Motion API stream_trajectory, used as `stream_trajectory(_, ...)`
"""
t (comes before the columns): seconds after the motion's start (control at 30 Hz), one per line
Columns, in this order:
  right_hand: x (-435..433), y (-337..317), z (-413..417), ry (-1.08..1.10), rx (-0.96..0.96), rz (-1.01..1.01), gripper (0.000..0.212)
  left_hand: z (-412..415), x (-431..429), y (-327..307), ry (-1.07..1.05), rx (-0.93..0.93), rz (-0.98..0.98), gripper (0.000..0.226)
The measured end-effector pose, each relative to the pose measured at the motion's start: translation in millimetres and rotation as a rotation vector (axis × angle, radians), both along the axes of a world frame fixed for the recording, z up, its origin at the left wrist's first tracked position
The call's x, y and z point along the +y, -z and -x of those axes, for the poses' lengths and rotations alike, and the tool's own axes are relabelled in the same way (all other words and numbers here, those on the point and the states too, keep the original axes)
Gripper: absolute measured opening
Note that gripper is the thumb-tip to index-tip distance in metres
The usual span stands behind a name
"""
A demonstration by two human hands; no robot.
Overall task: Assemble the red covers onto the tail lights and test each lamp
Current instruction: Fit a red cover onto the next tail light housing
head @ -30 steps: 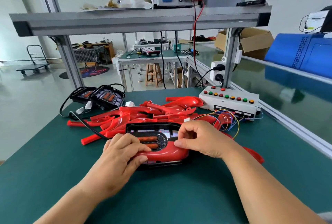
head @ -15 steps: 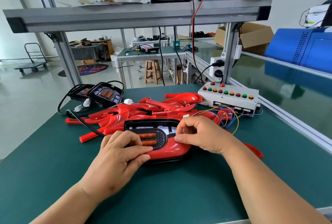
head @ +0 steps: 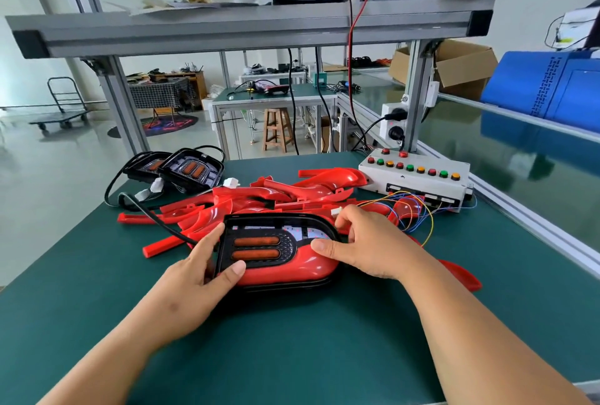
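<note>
Lamp: we see the tail light (head: 259, 247) lying flat at the centre of the frame on the green table (head: 292, 356), with a red cover (head: 292, 270) laid over its lower half
Left hand: our left hand (head: 191, 278) wraps the lamp's left edge, fingers curled round the black rim, thumb resting on the cover
Right hand: our right hand (head: 367, 245) arches over the right end, thumb tip pressing the cover, fingers hooked over the far rim
Handling: we judge both parts to be light, stiff moulded plastic; the glossy cover looks slippery and its clips are probably brittle
Hold: we would take it by the black rim at both ends and press the cover down near its edges
Hidden: we cannot tell whether the cover has snapped home; the clips and the lamp's underside are out of sight; the spare covers (head: 324, 177) just above the lamp overlap too much to count
</note>
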State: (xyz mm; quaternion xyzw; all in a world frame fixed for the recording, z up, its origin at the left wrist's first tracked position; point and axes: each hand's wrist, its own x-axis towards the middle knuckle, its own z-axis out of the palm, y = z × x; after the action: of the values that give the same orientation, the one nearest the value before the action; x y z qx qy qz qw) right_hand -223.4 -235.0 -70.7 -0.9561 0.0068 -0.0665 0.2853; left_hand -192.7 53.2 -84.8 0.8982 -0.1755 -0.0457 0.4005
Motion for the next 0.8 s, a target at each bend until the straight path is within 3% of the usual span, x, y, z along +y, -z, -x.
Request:
stream_trajectory(0.13,3,2,-2,0.029,0.02,0.04,0.087,-1,-5,-1,0.059,0.276,0.393,0.075)
stream_trajectory(0.2,4,3,-2,0.03,0.001,0.004,0.08,-1,-8,-2,0.089,0.363,0.505,0.046)
stream_trajectory(0.27,4,4,-3,0.008,-0.062,-0.111,0.058,-3,-9,-3,0.096,0.391,0.621,0.035)
stream_trajectory(0.33,5,4,-5,0.007,-0.139,-0.322,0.042,-7,-11,-6,0.102,0.395,0.736,0.039)
stream_trajectory(0.47,12,-3,-7,-0.004,-0.079,-0.889,0.056,-15,-25,-17,0.182,0.349,0.832,0.045)
stream_trajectory(0.53,15,-4,-9,-0.072,-0.005,-1.241,0.055,-22,-33,-22,0.226,0.325,0.824,0.047)
stream_trajectory(0.6,17,-6,-10,-0.101,-0.005,-1.432,0.051,-29,-38,-25,0.245,0.328,0.822,0.049)
stream_trajectory(0.8,24,1,-13,-0.059,-0.11,-1.373,0.049,-35,-34,-8,0.237,0.374,0.87,0.05)
